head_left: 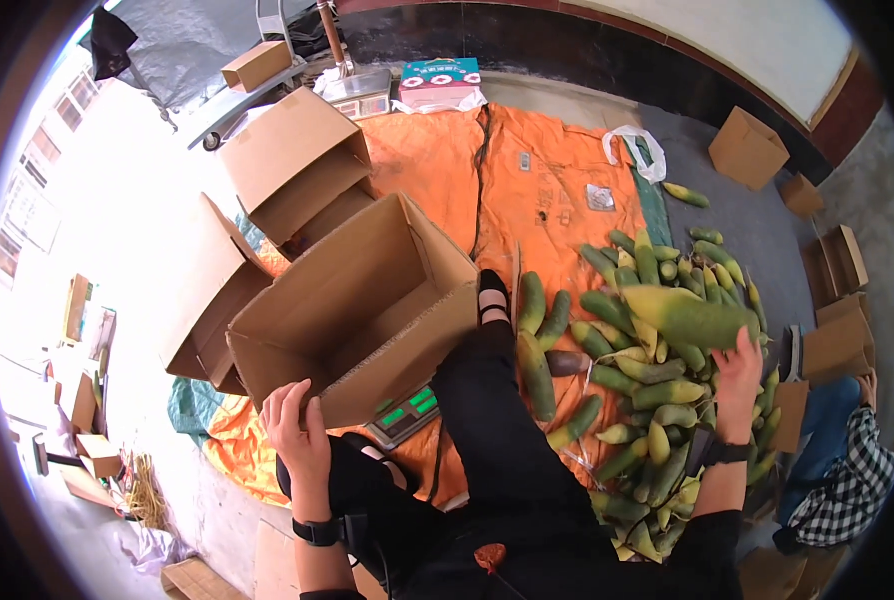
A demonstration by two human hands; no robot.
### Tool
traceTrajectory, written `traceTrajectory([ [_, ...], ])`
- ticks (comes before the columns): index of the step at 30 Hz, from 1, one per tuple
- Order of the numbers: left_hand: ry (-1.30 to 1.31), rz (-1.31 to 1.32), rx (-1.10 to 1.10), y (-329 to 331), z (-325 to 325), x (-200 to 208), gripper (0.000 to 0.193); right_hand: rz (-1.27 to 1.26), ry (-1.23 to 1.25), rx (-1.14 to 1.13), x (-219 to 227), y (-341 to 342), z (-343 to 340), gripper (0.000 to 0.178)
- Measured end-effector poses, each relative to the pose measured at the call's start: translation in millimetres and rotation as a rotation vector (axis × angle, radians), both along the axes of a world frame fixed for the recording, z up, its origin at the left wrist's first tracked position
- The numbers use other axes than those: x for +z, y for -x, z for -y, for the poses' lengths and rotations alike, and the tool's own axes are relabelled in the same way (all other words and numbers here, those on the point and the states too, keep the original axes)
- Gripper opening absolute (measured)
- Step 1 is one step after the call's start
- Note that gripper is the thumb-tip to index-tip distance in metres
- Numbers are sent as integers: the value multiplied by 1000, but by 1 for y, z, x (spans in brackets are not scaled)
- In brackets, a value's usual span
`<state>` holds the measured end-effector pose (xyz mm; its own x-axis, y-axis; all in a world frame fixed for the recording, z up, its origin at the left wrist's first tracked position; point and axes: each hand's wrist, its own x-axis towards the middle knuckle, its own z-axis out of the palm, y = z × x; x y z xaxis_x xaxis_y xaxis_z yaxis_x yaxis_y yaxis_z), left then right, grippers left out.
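A large green radish (pixel 689 318), paler at its left end, is gripped at its right end by my right hand (pixel 737 385). It is raised over a heap of green radishes (pixel 657 395) lying to my right. My left hand (pixel 297 425) is at the near left corner of a cardboard box (pixel 352 290), its fingers extended and apart; whether they touch the wall cannot be told. The box is tilted with its top open, and no radishes show inside. Under its near side sits a scale (pixel 405 415) with a lit green display, partly hidden by the box and my leg.
More open cardboard boxes (pixel 292 165) stand to the left and behind. An orange tarp (pixel 422 160) covers the floor. A teal and pink carton (pixel 440 82) and another scale (pixel 359 95) stand at the back. At far right a person in a checked shirt (pixel 852 480) sits among boxes.
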<state>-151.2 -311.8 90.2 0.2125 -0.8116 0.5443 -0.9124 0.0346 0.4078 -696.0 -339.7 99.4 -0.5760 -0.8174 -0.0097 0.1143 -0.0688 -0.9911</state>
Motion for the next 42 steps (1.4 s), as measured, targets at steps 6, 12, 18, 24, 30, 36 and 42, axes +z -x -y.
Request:
traceTrajectory([
  [6,90,-86,-129,6,13,43,22,515,212,393,52,-78,78,38],
  [12,125,-87,-219,8,37,90,40,808,165,829,55,-194,130,35],
  [18,-81,-197,-197,-36,38,81,22,717,-96,981,40,-292,147,38],
  [24,-205,-886,-124,-55,26,60,26,547,-328,1088,29,-324,164,44],
  [30,-11,-1157,-256,-66,49,70,26,234,-427,1327,38,-320,167,53],
  [36,-285,-572,-164,-55,97,32,29,125,-245,1188,51,-282,158,45],
  [42,-410,-583,-35,-85,103,-3,28,235,-235,895,-21,-220,130,27],
])
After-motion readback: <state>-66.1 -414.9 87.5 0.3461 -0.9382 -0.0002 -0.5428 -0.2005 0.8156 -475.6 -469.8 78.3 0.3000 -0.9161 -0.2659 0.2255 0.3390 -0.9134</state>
